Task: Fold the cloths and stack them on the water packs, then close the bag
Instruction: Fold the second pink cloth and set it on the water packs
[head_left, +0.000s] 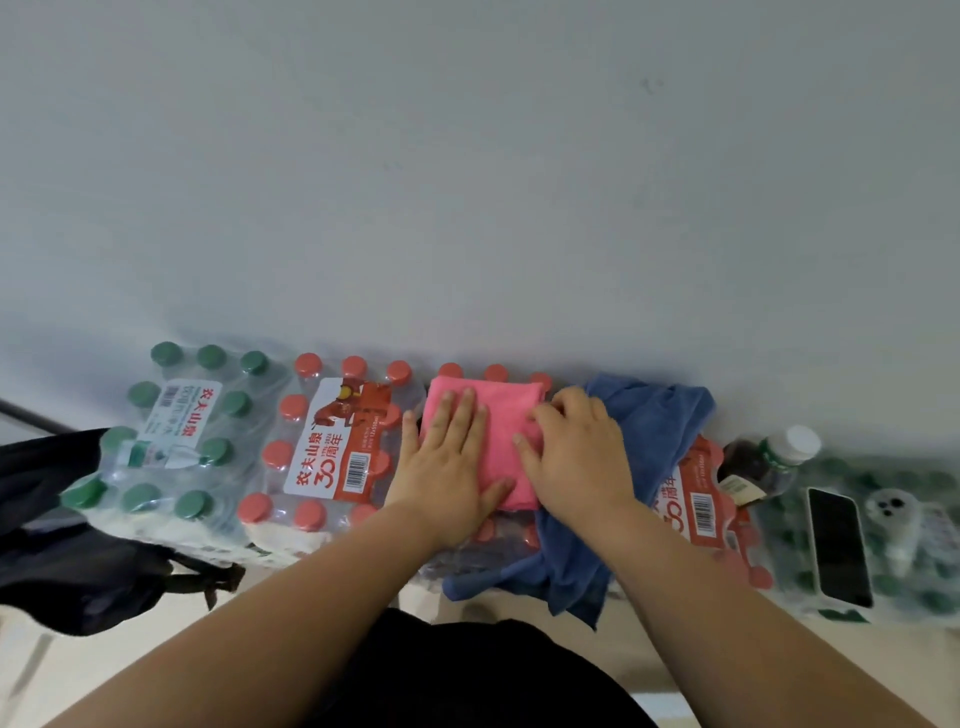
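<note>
A folded pink cloth (496, 415) lies on top of a red-capped water pack (332, 441) against the wall. My left hand (447, 462) lies flat on the cloth's left half, fingers straight. My right hand (576, 452) presses on its right edge, fingers bent over the fold. A crumpled blue cloth (654, 415) lies unfolded under and beside my right hand, draped over the packs and hanging off the front. A black bag (67, 545) sits at the far left, partly out of view.
A green-capped water pack (171, 431) stands left of the red ones. At the right, a dark bottle with a white cap (763, 467), a black phone (839, 545) and a white phone case (893, 519) lie on more green-capped packs. The wall is right behind.
</note>
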